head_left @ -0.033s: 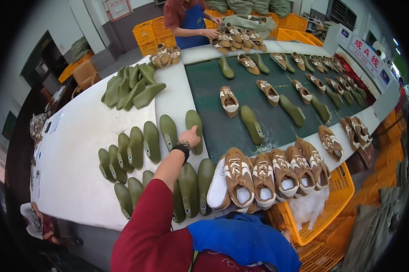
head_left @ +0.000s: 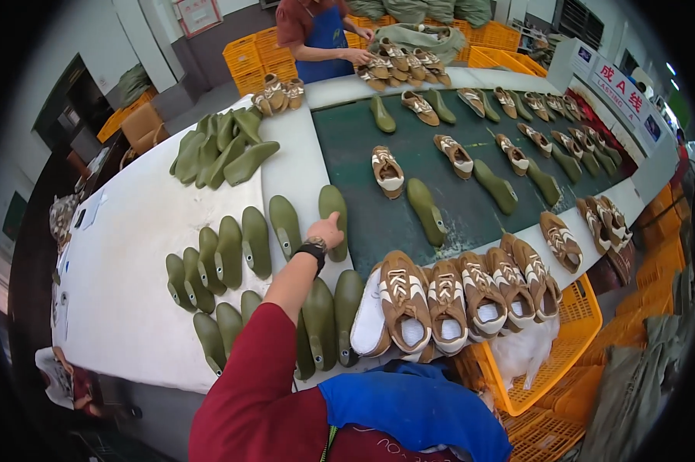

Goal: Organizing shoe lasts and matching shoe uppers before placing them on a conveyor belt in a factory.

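My left hand (head_left: 327,230) is closed on the lower part of a green shoe last (head_left: 333,202) at the edge of the dark green belt. The thumb lies across the last, and the other fingers are partly hidden. Close to its left stands another green last (head_left: 285,223), one of a row on the white table. Below my forearm is a second row, with a last (head_left: 349,308) at its right end; my sleeve covers part of that row. My right hand is out of sight. Brown and white sneakers (head_left: 406,296) stand in a row to the right.
The dark green belt (head_left: 363,215) carries sneakers and lasts. A pile of lasts (head_left: 224,146) lies far left on the white table (head_left: 132,269). An orange crate (head_left: 586,323) holding a clear bag stands at right. Across the belt, a co-worker (head_left: 320,38) handles piled sneakers (head_left: 405,65).
My left hand and the last have shifted very slightly to the right. The other lasts and sneakers stay in their places.
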The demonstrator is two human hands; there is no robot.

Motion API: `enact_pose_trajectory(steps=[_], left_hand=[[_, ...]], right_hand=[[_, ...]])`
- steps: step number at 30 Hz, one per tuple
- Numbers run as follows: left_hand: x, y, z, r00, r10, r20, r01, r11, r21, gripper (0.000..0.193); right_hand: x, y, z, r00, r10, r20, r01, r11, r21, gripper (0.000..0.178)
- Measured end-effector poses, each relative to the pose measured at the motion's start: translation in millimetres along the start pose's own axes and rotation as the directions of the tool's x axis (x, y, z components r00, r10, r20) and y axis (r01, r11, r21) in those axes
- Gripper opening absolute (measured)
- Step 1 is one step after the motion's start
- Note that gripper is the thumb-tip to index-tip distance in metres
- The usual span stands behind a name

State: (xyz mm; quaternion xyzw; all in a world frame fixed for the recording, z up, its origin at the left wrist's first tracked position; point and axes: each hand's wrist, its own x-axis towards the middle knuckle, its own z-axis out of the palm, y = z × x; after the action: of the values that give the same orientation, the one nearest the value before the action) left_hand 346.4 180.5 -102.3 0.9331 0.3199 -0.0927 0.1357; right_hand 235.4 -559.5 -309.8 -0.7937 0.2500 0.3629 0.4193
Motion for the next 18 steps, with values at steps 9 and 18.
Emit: enact_pose_trajectory(steps=[9, 18], left_hand=[[34.5, 60.1, 42.1, 0.986, -0.072, 0.153, 0.069, 0.997, 0.026, 0.062], [52.9, 32.5, 59.3, 0.997, -0.042, 0.07, 0.042, 0.999, 0.002, 0.065]], right_hand=[[-39.5, -42.5, 18.4, 0.995, -0.056, -0.078, 0.056, 0.998, -0.012, 0.02], [-71.4, -144.5, 27.2, 0.754, -0.625, -0.202, 0.578, 0.777, -0.25, 0.016]])
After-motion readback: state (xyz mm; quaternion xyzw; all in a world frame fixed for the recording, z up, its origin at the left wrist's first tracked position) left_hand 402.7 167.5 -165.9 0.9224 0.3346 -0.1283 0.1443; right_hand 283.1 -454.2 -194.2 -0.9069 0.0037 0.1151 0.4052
